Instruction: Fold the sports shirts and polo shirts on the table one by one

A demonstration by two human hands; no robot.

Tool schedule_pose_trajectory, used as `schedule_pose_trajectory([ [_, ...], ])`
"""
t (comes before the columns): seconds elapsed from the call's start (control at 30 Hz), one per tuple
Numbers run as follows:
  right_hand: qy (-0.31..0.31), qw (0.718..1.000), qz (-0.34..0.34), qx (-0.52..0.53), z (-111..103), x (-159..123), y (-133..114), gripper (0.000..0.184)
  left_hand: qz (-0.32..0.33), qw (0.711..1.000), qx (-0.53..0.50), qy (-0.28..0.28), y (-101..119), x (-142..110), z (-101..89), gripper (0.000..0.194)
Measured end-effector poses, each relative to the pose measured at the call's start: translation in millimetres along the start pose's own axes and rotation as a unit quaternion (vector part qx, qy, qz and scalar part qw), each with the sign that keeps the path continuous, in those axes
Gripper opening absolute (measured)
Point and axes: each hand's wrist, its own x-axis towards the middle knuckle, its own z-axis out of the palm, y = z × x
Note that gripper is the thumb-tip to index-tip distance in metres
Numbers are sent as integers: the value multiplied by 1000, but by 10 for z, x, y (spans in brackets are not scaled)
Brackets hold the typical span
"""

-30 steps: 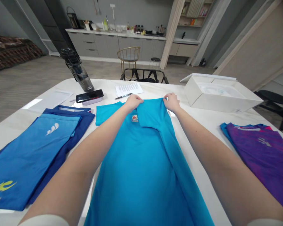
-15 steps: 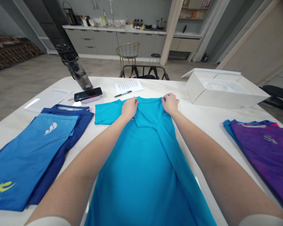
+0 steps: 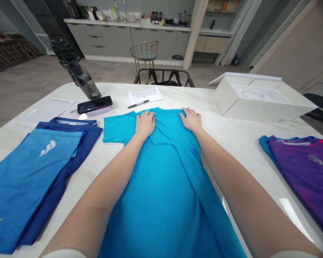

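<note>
A turquoise T-shirt point(image 3: 161, 186) lies in front of me on the table, its right side folded inward with that sleeve across the upper chest. The other sleeve point(image 3: 117, 127) stretches out flat to the left. My left hand point(image 3: 145, 124) rests palm down near the collar, fingers laid on the fabric. At the folded right shoulder edge, my right hand point(image 3: 191, 119) lies flat with its fingers spread on the cloth. Neither hand grips the shirt. The lower hem is out of view.
Folded blue shirts point(image 3: 43, 161) lie at left, a purple folded shirt point(image 3: 304, 168) at right. Beyond them are a white open box point(image 3: 266, 104), a paper sheet point(image 3: 145, 94), a pen point(image 3: 138, 104), a phone point(image 3: 94, 104) and a dark clear bottle point(image 3: 83, 79) on the white table.
Both hands have gone from pinching the shirt's shoulder area to lying flat on it with fingers extended. The camera view has shifted slightly.
</note>
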Motion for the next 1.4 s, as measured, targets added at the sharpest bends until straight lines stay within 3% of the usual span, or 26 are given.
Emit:
schedule_pose_trajectory([
  [0.2, 20, 998, 13, 51, -16, -5, 43, 67, 35, 999, -3, -27, 8, 27, 44, 54],
  [0.43, -25, 996, -37, 83, -44, -115, 130, 67, 26, 993, -6, -115, 2, -23, 51, 83],
  [0.53, -35, 994, -52, 87, -83, -224, 140, 68, 29, 991, -9, -131, -11, -63, 16, 79],
  [0.67, -29, 992, -78, 98, -106, -393, 155, 70, 72, 996, -4, -49, 57, -192, -64, 62],
  [0.73, -14, 991, -95, 98, -113, -500, 156, 67, 119, 992, -20, -41, 143, -303, -110, 55],
  [0.87, 16, 990, -113, 87, -171, -816, 132, 55, 226, 965, -58, -117, 368, -596, -190, 51],
  [0.97, 12, 990, -124, 70, -260, -1132, 108, 51, 262, 952, -39, -152, 517, -834, -238, 52],
  [1.23, -82, 989, -124, 21, -535, -1963, 84, 54, 219, 961, 4, -170, 641, -1304, -326, 60],
  [1.4, -82, 988, -129, 23, -705, -2493, 90, 52, 234, 960, -11, -154, 734, -1634, -400, 55],
])
